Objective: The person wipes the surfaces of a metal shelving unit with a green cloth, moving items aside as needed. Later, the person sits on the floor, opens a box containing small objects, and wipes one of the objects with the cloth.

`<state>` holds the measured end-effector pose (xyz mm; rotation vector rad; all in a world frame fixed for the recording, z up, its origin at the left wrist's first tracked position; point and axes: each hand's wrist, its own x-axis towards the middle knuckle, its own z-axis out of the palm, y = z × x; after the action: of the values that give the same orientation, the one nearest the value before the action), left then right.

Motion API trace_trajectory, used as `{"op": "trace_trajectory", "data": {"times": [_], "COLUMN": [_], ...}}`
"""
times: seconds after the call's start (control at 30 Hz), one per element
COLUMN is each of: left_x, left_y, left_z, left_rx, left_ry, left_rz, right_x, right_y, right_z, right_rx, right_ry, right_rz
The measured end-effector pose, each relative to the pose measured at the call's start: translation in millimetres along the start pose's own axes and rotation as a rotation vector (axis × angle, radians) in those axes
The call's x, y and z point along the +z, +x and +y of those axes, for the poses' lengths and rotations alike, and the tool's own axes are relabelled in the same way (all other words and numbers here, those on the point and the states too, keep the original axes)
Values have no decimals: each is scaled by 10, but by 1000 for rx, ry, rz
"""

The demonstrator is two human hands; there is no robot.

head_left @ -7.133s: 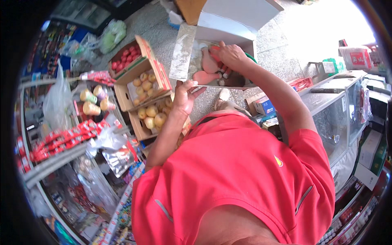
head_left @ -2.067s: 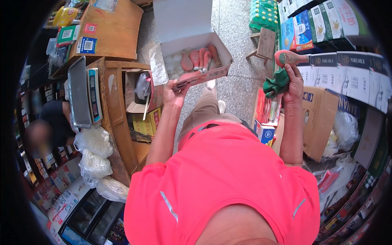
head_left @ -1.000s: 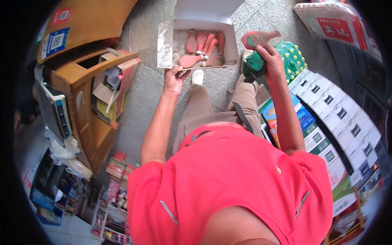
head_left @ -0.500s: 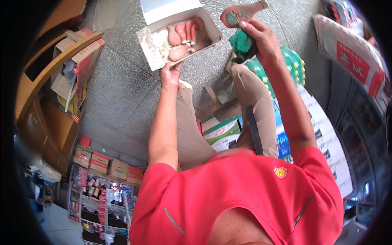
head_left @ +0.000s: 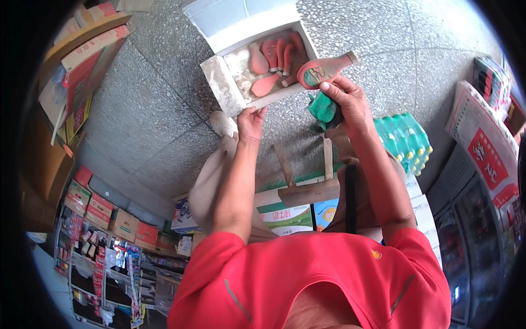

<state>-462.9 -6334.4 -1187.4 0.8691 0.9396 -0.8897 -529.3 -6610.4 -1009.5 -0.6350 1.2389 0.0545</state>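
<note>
My right hand (head_left: pixel 350 104) pinches a pinkish-red bottle (head_left: pixel 323 71), flat and round-bodied with a narrow neck pointing up to the right. A bunched green cloth (head_left: pixel 322 108) hangs beneath the same hand; its dark lower part is hard to make out. My left hand (head_left: pixel 253 123) is closed on the near edge of an open white cardboard box (head_left: pixel 222 82). Several similar red bottles (head_left: pixel 260 59) lie inside that box, beside crumpled whitish packing (head_left: pixel 236 63). The held bottle is just over the box's right end.
A wooden stool or frame (head_left: pixel 309 192) is between my legs. Green bottles in a wrapped pack (head_left: pixel 405 142) stand to the right, near white cartons (head_left: pixel 424 216). Cardboard boxes (head_left: pixel 90 77) sit at the left, and stocked shelves (head_left: pixel 104 274) at the lower left. The floor is speckled stone.
The view has shifted, and the box now appears lower and further right. My right hand has brought the bottle down nearer the box. Both hands keep their holds.
</note>
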Motion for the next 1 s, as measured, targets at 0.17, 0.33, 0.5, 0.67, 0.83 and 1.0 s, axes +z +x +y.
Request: {"op": "trace_trajectory", "data": {"times": [0.17, 0.33, 0.5, 0.67, 0.83, 1.0], "left_x": [-248, -373, -425, 312, 692, 769], "left_y": [321, 490, 391, -1033, -2602, -3243], "left_z": [-197, -276, -260, -427, 291, 457], "left_rx": [77, 159, 273, 128, 297, 279], "left_ry": [-103, -154, -58, 110, 386, 478], "left_rz": [43, 32, 198, -53, -627, -833], "right_x": [207, 82, 126, 140, 48, 113], "right_y": [31, -141, -338, -869, -1445, -1824], "right_z": [-105, -111, -67, 18, 324, 415], "right_rx": [-94, -84, -218, -348, -310, -365], "right_ry": [-67, -115, -235, -310, -231, -312], "right_rz": [-132, -195, -424, -649, -823, -965]}}
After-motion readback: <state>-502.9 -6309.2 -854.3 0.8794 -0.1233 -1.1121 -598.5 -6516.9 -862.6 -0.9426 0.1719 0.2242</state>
